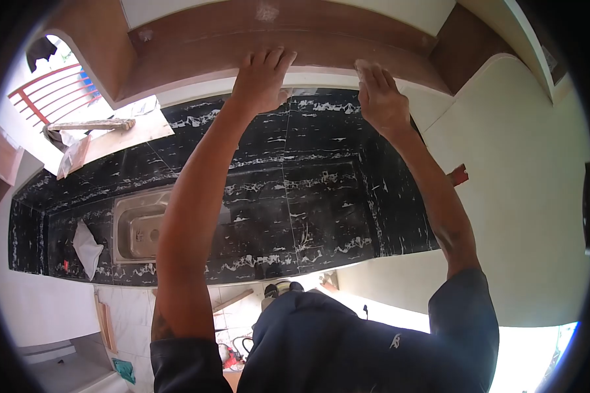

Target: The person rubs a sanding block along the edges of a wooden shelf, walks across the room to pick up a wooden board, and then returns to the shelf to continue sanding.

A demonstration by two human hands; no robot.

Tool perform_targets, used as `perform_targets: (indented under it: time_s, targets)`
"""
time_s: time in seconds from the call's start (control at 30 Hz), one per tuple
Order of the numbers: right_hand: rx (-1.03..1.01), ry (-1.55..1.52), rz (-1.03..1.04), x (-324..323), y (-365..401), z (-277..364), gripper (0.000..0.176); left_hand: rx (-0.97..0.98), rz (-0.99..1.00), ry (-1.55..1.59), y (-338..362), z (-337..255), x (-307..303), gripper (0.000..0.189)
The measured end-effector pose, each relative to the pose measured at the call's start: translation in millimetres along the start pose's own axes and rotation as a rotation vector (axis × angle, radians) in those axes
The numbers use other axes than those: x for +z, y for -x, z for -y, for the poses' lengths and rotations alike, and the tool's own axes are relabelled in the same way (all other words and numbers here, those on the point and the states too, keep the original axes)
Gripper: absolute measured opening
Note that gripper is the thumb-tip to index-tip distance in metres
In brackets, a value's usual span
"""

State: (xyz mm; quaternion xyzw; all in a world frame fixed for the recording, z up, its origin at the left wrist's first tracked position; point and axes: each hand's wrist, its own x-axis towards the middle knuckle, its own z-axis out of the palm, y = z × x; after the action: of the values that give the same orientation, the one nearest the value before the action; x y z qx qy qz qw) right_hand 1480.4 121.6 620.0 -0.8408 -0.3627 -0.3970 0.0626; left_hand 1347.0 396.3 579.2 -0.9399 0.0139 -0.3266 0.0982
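Both arms reach up to a brown wooden shelf [203, 56] above the black counter. My left hand [262, 80] is closed over the shelf's front edge, its fingers lying on the board and its thumb lower down. Farther right, my right hand [383, 101] rests at the same edge with its fingers bent and pressed together. Something pale shows beside its fingertips, too small to name. Whitish dust or filler marks the shelf board in places.
Below lies a black white-veined counter [262, 223] with a steel sink [136, 229]. A white cloth or bag [86, 249] sits left of the sink. A wooden piece [92, 124] lies by the window opening with red bars [56, 92]. A pale panel [518, 196] stands right.
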Motion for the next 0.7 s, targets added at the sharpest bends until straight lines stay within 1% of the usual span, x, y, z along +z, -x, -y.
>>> perform_targets:
  time_s: [0.07,0.1,0.13,0.2,0.23,0.27,0.3,0.33,0.37,0.47,0.5,0.6,0.7]
  targets:
    - [-0.012,-0.027,0.003,7,17,-5,0.036,0.015,0.044,0.035,9,-6,2,0.091]
    - [0.066,0.034,0.041,26,10,-25,0.036,0.023,0.039,0.039,8,-5,-2,0.091]
    - [0.01,0.08,-0.054,25,9,-16,0.036,0.025,0.015,0.033,0,0,-7,0.091]
    - [-0.095,0.17,-0.231,8,23,30,0.037,0.018,0.012,0.023,-1,2,-5,0.089]
    - [-0.21,0.009,-0.283,3,27,40,0.04,0.013,0.005,0.023,-1,1,-8,0.089]
    - [-0.186,-0.024,-0.284,9,20,29,0.043,0.012,0.009,0.029,0,-2,-10,0.089]
    - [-0.142,-0.057,-0.264,16,20,11,0.046,0.003,0.089,0.098,0,-2,-13,0.089]
    - [-0.107,-0.089,-0.255,19,20,0,0.048,0.009,0.097,0.1,6,-4,-10,0.089]
    - [0.047,0.12,-0.323,26,22,10,0.057,0.017,0.071,0.084,-1,-2,-13,0.09]
    - [-0.047,0.004,-0.304,35,52,46,0.058,0.014,0.06,0.069,-2,-3,-14,0.091]
    - [-0.11,0.035,-0.386,47,50,37,0.067,0.015,0.059,0.067,-1,-3,-13,0.091]
    - [0.086,0.084,-0.438,59,28,16,0.067,0.009,0.106,0.066,-2,-5,-18,0.094]
    - [0.083,-0.033,-0.478,65,39,49,0.065,-0.002,0.128,0.068,-4,-7,-20,0.096]
